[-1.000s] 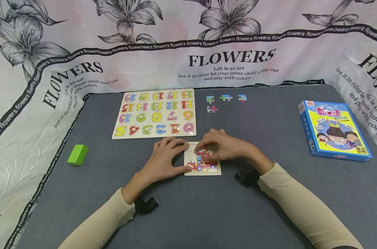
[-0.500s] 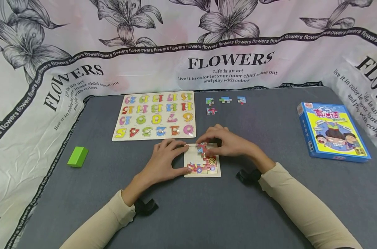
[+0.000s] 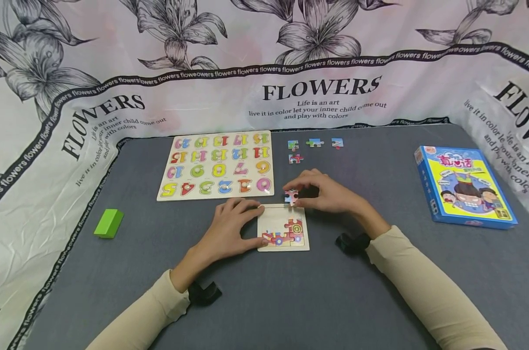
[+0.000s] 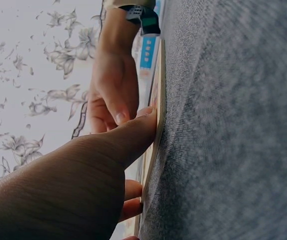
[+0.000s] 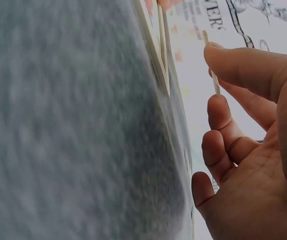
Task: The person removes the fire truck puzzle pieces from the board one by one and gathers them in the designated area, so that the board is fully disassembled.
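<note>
A small wooden jigsaw tray lies on the grey tabletop in the head view, with several joined red pieces in its near part. My left hand holds the tray at its left side, thumb near the front corner and index finger at the far corner. Just beyond the tray, my right hand pinches a loose jigsaw piece between thumb and fingers. The right wrist view shows this piece edge-on, raised off the table. In the left wrist view the thumb rests on the tray's edge.
Several other jigsaw pieces lie at the back. A number board sits behind the left hand. A green block is at the far left, and a blue and yellow box at the right. Flowered cloth borders the table.
My right hand has lifted the piece from among the pieces in the tray and carried it away past the far edge. My left hand has stayed on the tray.
</note>
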Demonstrator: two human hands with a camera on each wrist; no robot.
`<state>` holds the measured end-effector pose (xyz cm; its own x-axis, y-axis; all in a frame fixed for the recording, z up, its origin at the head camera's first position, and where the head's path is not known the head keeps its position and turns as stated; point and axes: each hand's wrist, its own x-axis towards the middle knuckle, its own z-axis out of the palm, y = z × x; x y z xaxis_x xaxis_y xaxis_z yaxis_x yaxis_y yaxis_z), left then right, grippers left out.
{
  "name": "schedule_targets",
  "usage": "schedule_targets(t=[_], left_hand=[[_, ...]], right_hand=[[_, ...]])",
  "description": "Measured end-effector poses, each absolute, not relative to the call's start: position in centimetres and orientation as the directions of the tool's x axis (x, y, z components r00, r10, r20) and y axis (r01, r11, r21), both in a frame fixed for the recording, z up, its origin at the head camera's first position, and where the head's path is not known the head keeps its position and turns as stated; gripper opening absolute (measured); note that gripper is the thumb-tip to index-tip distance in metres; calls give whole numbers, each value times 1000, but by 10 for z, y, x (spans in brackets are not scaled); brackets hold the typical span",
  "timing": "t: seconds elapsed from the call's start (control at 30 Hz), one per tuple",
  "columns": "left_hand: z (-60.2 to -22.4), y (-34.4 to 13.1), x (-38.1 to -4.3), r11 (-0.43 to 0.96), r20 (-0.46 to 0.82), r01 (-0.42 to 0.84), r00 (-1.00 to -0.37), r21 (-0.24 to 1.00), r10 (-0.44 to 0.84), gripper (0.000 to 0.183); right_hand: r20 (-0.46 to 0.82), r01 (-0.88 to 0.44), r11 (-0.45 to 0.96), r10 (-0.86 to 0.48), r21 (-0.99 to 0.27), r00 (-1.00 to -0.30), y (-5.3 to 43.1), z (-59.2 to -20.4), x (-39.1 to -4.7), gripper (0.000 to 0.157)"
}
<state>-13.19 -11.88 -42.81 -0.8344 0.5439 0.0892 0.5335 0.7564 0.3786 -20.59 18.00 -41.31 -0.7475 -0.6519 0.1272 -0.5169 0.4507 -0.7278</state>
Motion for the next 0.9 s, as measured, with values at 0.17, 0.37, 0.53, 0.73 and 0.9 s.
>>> schedule_targets(t=[0.17,0.37,0.53,0.73,0.9], left_hand=[[-428,-119,-132,754,93,534,-834,383,544,77],[-428,-119,-132,751,93,536,-833,386,546,78],[-428,-120,-131,746,107,542,-830,386,547,77],[-428,-121,-130,749,107,541,-831,383,545,77],[-428,-120,-129,741,118,550,-826,386,552,77]], right_hand=[[109,-479,472,-619,-740,-778,188,-412,-211,38],[107,-445,506,-564,-739,-819,201,-414,-220,37],[103,-430,532,-536,-730,-838,212,-414,-232,37],[76,-409,565,-519,-716,-851,224,-416,-249,37],[58,-410,608,-513,-680,-856,232,-416,-262,37]])
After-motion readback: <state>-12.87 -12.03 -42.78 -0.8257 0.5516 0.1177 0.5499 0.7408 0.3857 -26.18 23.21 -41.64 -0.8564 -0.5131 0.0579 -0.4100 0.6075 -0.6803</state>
